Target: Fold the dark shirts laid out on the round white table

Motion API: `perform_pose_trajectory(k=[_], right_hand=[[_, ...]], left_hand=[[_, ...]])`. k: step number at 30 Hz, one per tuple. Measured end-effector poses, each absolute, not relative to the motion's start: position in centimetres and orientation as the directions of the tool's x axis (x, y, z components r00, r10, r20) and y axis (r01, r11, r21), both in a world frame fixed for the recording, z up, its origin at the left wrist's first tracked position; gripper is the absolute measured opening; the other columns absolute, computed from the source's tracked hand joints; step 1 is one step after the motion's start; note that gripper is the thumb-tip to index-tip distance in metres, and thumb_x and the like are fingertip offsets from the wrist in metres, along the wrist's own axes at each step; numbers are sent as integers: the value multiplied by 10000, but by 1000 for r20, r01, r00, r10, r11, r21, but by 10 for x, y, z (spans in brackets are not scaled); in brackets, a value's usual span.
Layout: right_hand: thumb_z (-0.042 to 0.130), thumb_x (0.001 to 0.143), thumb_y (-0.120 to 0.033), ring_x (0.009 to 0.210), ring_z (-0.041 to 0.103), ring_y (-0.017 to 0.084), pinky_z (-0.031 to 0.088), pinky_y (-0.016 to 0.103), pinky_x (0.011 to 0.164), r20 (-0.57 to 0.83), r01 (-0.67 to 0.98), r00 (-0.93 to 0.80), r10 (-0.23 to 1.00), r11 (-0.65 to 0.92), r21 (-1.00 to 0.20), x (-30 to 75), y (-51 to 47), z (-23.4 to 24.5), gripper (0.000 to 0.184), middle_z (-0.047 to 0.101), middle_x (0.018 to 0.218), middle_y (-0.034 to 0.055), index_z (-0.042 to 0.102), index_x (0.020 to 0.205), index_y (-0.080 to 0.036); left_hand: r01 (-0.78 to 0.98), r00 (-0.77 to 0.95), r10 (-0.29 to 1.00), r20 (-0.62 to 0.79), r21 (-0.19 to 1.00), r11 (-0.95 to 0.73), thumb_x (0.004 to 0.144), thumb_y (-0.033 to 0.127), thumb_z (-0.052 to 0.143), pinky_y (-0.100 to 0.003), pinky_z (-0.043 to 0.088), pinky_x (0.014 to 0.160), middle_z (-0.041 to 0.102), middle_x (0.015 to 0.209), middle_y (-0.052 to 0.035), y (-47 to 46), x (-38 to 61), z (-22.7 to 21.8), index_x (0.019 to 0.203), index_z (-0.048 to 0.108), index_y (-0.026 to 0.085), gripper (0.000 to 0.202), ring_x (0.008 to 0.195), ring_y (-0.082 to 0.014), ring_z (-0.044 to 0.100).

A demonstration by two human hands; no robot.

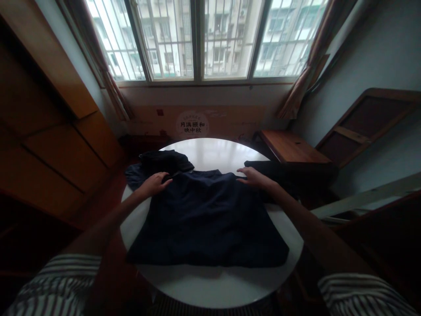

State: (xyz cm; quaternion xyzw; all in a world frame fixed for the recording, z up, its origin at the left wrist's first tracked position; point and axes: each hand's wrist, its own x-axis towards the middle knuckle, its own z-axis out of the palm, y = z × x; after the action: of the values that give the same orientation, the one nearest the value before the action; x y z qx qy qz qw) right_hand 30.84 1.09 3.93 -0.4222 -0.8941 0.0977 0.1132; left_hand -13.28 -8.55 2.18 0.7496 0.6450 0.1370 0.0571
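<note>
A dark navy garment (213, 219), which looks like a shirt, lies spread on the round white table (210, 287). Its wide hem faces me, and soft wrinkles cross its body. My left hand (156, 182) rests at the garment's upper left corner, fingers stretched and thumb apart. At the upper right corner is my right hand (255, 177), its fingers spread over the cloth edge. Behind my left hand a bundle of black cloth (166, 161) sits at the table's back left. Dark cloth also reaches past the table edge beyond my right hand; whether it is a sleeve I cannot tell.
A wooden side table (297, 147) stands at the back right, near a wooden-framed panel (368, 123) leaning on the wall. Wooden cabinets (66, 149) line the left. A printed banner (226, 120) hangs beneath the barred window (197, 41), between tied curtains (294, 101).
</note>
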Motion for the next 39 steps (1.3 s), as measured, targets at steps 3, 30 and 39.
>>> perform_pose_trajectory(k=[3, 30, 39], right_hand=[[657, 858, -288, 969, 664, 262, 504, 310, 853, -43, 778, -615, 787, 598, -194, 298, 35, 28, 297, 719, 1042, 156, 698, 1095, -113], [299, 1019, -517, 1443, 295, 318, 217, 532, 1162, 138, 736, -657, 741, 670, -99, 207, -32, 0, 622, 361, 1574, 128, 356, 1526, -161], [166, 1004, -602, 1505, 146, 302, 128, 610, 1174, -48, 890, -442, 896, 431, -147, 247, -12, -18, 677, 184, 1644, 64, 211, 1581, -251]], left_hand=[[957, 147, 983, 114, 234, -170, 870, 571, 535, -400, 474, 998, 658, 1202, -184, -66, -134, 8, 1183, 651, 99, 578, 1126, -315, 619], [875, 453, 882, 129, 129, -468, 1036, 380, 282, -516, 236, 1171, 373, 1566, -106, -54, -8, -9, 1506, 367, 167, 523, 1445, -275, 309], [965, 221, 974, -46, 153, -212, 1021, 490, 238, -551, 151, 1187, 237, 1621, -100, -51, -63, -18, 1578, 189, 214, 623, 1481, -280, 250]])
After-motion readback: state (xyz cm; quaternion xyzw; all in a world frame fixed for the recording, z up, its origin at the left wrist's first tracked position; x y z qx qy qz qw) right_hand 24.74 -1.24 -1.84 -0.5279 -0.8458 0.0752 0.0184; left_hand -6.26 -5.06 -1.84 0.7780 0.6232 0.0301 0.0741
